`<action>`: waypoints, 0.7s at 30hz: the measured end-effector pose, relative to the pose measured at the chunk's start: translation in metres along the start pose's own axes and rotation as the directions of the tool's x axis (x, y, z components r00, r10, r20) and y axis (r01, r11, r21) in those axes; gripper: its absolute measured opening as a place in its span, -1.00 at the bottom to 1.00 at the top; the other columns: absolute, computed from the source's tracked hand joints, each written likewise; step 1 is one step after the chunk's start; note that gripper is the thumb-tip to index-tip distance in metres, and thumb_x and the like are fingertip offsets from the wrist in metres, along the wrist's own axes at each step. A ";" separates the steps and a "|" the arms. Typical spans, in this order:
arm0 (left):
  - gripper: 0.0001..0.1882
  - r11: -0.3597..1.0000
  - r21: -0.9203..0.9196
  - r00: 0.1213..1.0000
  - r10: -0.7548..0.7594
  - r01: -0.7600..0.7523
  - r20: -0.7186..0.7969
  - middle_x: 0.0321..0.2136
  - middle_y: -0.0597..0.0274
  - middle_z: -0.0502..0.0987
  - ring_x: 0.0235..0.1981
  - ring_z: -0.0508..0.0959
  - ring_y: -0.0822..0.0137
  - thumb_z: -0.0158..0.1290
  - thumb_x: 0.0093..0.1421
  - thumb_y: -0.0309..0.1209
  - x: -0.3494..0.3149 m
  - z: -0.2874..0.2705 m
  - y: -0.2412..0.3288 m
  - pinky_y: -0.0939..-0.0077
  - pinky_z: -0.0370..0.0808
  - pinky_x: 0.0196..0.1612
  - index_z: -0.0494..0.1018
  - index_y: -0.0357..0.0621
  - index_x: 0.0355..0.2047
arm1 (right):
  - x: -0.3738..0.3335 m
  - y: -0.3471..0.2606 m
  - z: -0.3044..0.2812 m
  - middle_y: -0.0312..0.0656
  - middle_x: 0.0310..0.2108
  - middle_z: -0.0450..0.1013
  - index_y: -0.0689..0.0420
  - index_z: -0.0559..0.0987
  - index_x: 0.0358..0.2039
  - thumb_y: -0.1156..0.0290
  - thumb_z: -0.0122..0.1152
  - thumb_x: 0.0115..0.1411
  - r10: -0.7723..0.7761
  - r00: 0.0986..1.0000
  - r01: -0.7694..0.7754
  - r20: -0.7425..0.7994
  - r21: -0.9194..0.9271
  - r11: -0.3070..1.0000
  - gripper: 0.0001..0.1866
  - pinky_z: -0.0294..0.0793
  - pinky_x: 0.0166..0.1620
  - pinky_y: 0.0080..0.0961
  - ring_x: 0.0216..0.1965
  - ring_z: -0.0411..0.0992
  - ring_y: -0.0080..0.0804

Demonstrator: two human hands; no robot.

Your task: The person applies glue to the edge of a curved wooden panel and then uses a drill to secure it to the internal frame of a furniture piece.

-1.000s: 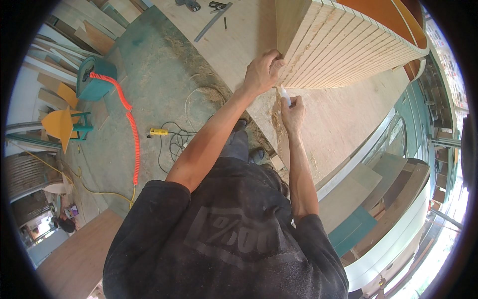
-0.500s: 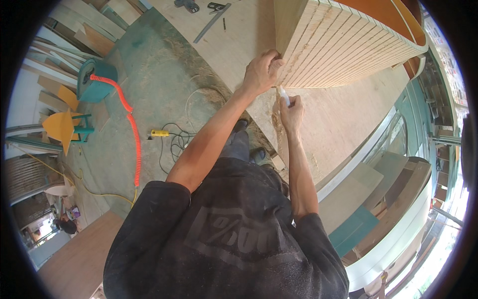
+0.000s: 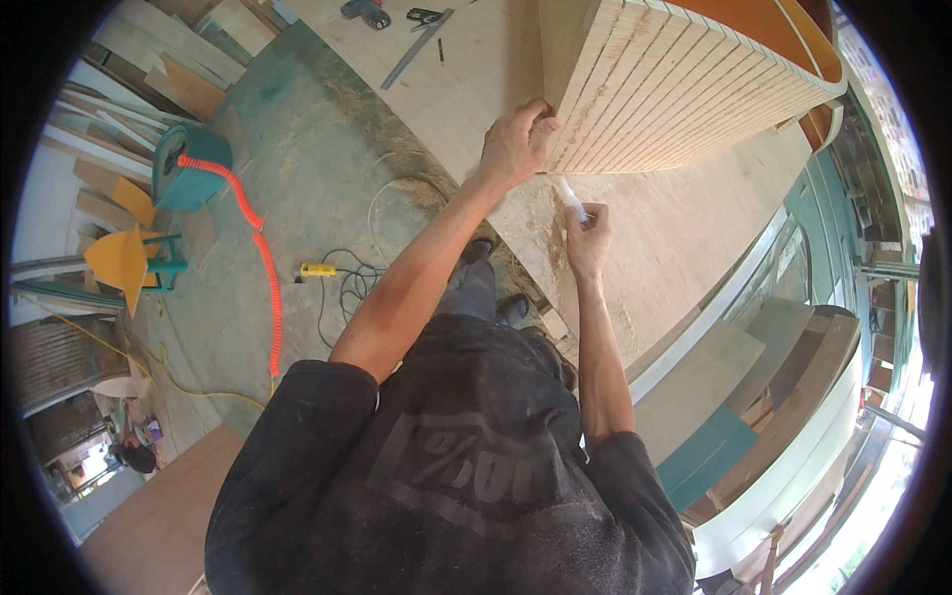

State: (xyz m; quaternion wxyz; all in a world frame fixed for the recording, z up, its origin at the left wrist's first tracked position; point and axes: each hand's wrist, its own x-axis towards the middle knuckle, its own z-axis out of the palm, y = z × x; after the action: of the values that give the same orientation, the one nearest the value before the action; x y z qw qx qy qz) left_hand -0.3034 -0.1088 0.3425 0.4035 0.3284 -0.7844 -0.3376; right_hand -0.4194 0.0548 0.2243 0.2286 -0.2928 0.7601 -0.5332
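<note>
A large curved wooden piece (image 3: pixel 684 99) with many parallel grooves stands on the plywood worktop (image 3: pixel 684 233). Its orange inner side faces the far right. My left hand (image 3: pixel 516 144) is closed at its near left corner, thumb and fingers pinching the edge. Just below that corner, my right hand (image 3: pixel 590 241) grips a small white squeeze bottle (image 3: pixel 571 201) between thumb and fingers. The narrow tip points up toward the bottom edge of the grooved piece; whether it touches is too small to tell.
A steel ruler (image 3: pixel 416 50), a pencil (image 3: pixel 441 52) and a power tool (image 3: pixel 367 12) lie at the worktop's far left. On the sawdust-strewn floor are a yellow corded tool (image 3: pixel 316 269) and an orange coiled hose (image 3: pixel 268 288). Boards (image 3: pixel 714 367) lean at right.
My right hand and the bottle have shifted slightly right and downward, away from the corner. My left hand keeps its place at the wooden piece.
</note>
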 end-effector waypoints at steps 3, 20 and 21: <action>-0.47 1.000 0.007 1.000 0.001 -0.001 -0.004 -0.30 -0.11 0.58 -0.28 0.58 -0.16 -0.06 0.44 0.04 0.002 0.000 -0.001 0.12 0.49 -0.21 0.47 -0.29 -0.19 | 0.000 0.001 -0.006 -0.13 -0.28 0.54 0.33 0.54 -0.13 0.37 0.32 0.25 -0.047 0.999 0.047 -0.008 0.084 0.995 -0.70 0.49 -0.19 -0.50 -0.29 0.47 -0.51; -0.71 0.999 0.023 0.981 0.034 -0.039 0.191 -0.21 -0.11 0.57 -0.20 0.58 -0.17 0.02 0.40 -0.28 0.015 -0.003 0.005 0.12 0.52 -0.12 0.48 -0.28 -0.06 | 0.015 0.076 -0.147 -0.25 -0.32 0.36 0.25 0.43 0.00 0.28 0.13 0.42 -0.027 0.862 -0.094 -0.507 -0.212 0.973 -0.69 0.37 -0.19 -0.39 -0.32 0.31 -0.40; -0.70 0.999 0.027 0.977 0.011 -0.018 0.214 -0.19 -0.11 0.57 -0.20 0.59 -0.15 0.04 0.39 -0.28 0.016 -0.008 0.007 0.13 0.52 -0.12 0.48 -0.28 -0.05 | 0.020 0.076 -0.150 -0.27 -0.32 0.33 0.26 0.41 0.01 0.29 0.11 0.43 0.006 0.849 -0.102 -0.529 -0.154 0.983 -0.69 0.34 -0.21 -0.42 -0.33 0.27 -0.43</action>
State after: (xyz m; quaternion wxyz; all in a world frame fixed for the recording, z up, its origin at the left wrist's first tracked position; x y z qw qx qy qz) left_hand -0.3056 -0.1198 0.3582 0.3145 0.2902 -0.8304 -0.3568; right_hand -0.5486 0.1624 0.2007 0.0000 -0.1331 0.8456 -0.5170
